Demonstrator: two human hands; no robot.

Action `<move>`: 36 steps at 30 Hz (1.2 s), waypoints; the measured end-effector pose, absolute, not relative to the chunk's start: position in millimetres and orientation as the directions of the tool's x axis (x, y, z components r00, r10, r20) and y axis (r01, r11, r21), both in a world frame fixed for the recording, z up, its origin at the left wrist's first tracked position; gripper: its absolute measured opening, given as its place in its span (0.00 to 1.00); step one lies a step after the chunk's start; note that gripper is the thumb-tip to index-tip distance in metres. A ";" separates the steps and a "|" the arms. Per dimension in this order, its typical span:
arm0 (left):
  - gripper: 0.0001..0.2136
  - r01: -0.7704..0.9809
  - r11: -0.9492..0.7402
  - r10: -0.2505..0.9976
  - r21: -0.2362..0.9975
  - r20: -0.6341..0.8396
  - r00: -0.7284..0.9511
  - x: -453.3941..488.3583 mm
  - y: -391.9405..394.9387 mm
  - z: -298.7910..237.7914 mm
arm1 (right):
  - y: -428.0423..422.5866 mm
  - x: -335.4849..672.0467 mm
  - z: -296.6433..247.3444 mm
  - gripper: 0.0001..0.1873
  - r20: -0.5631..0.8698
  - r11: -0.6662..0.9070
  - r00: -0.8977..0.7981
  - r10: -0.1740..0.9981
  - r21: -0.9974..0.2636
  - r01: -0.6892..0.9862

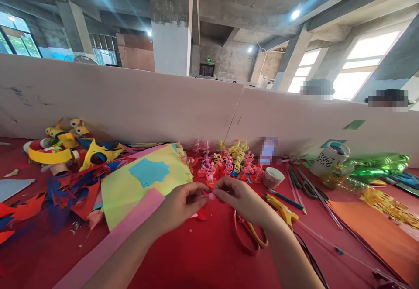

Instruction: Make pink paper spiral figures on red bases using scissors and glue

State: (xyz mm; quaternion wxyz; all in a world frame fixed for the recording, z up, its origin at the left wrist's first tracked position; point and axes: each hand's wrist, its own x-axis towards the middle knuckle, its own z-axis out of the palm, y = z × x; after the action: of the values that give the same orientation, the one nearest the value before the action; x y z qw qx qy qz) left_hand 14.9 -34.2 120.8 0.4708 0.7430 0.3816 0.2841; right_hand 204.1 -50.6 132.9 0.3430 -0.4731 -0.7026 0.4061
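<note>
Forearms (131, 245): nearest to the camera, they enter from the lower edge and lean toward each other above the red table (183, 263)
Left hand (186, 199): thumb and forefinger are pressed together on one side of a small pink piece (211, 196)
Right hand (235, 199): bent fingertips pinch the same piece from the other side
Small pink piece: it is located between the two hands' fingertips, near the curled ornaments (229, 162); its visible part hangs downward, but its long axis I cannot tell surely, because fingers partly cover it
Curled ornaments: pink and yellow spirals are grouped beyond the hands
Paper cup (274, 179): stands to the right of the ornaments, with opening upward; its inside is not clear enough to tell
White container (329, 160): bears black writing and tilts toward the right; what it contains I cannot tell
Green plastic bottles (379, 166): lie lengthwise along the partition (163, 105)
Yellow glue gun (284, 211): lies just beside the right forearm, partly hidden
</note>
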 end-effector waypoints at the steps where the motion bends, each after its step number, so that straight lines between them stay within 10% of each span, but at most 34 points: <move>1: 0.13 0.296 -0.250 0.842 0.922 0.055 0.537 14.4 -32.3 120.1 | -50.6 203.6 132.8 0.08 0.095 0.222 -0.317 0.944 -0.891 0.395; 36: 0.13 0.317 -0.194 0.909 0.929 0.048 0.414 14.4 -32.0 121.7 | -53.7 188.9 128.9 0.09 0.141 0.215 -0.197 0.970 -0.875 0.434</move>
State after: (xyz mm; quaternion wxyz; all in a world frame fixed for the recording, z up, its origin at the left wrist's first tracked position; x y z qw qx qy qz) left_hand 14.4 -32.0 121.7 0.4617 0.7028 0.4359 0.3207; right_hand 188.9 -53.7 128.9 0.3724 -0.5127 -0.6846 0.3601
